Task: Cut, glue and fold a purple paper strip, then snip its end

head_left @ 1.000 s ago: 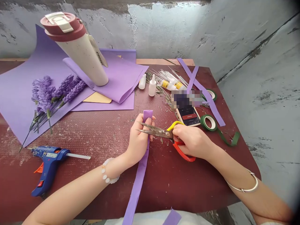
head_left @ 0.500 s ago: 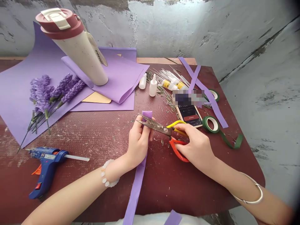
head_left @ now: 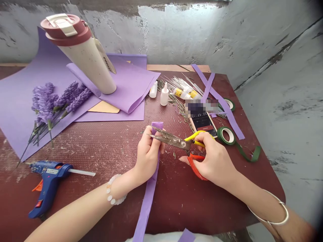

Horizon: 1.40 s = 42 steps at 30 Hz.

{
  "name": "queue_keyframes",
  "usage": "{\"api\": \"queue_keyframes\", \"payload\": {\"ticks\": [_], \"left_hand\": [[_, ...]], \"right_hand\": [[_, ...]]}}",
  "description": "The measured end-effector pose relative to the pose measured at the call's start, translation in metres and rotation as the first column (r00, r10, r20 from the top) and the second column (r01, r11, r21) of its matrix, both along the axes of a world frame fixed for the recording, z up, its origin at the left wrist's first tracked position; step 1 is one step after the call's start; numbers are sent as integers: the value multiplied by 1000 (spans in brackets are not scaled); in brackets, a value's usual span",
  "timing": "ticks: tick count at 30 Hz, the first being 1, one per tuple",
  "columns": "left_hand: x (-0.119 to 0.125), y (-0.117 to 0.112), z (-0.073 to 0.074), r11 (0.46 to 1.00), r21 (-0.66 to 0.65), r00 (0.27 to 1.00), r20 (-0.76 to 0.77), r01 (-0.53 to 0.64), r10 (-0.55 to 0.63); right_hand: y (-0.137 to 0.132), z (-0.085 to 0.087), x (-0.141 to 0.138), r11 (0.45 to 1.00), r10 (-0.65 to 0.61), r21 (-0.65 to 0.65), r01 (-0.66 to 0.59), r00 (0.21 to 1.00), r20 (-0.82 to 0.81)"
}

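Right hand (head_left: 214, 161) closed round rusty scissors (head_left: 174, 140), fingers through yellow and red handles. Left hand (head_left: 148, 153) pinching purple paper strip (head_left: 148, 205), top end just above your fingers, tail running toward you across desk (head_left: 176, 211). Keep strip taut, blades square to it, tips clear of left fingers. Versus earlier frame: scissors pivot further right, blades lying lower across strip end.
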State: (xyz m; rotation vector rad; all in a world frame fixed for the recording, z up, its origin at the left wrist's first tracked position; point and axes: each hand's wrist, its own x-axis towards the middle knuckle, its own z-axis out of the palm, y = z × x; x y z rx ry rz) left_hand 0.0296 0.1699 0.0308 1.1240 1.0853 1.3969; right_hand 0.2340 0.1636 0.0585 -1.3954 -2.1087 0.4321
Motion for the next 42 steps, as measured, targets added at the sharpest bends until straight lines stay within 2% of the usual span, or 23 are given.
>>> {"api": "queue_keyframes", "payload": {"ticks": [4,10,12,16,20,24,28,36,42], "left_hand": [[0,4,2,997,-77,999,53,-6,10],[-2,6,1,994,-107,1000,14,-18,20],[-1,6,2,993,-112,999,40,24,-20],[1,7,7,988,-128,988,140,84,-65],[-1,8,7,984,-142,987,133,105,-87],[-2,8,6,988,-103,992,70,111,-105],[-1,7,10,998,-31,998,24,58,-58],[0,5,14,995,-93,1000,15,25,-23],[1,7,12,994,-80,997,-27,70,-72]], "right_hand": [[0,6,1,999,38,13,-39,999,32],[4,0,2,992,14,-129,-7,998,54],[8,-1,3,995,0,-99,2,1000,23],[17,1,9,998,-38,44,38,999,-5],[22,6,20,997,-80,2,80,994,76],[25,9,28,999,14,-49,-8,991,130],[23,11,28,994,110,-11,-111,969,222],[26,8,32,992,115,4,-128,903,415],[30,3,36,992,104,21,-128,883,458]]}}
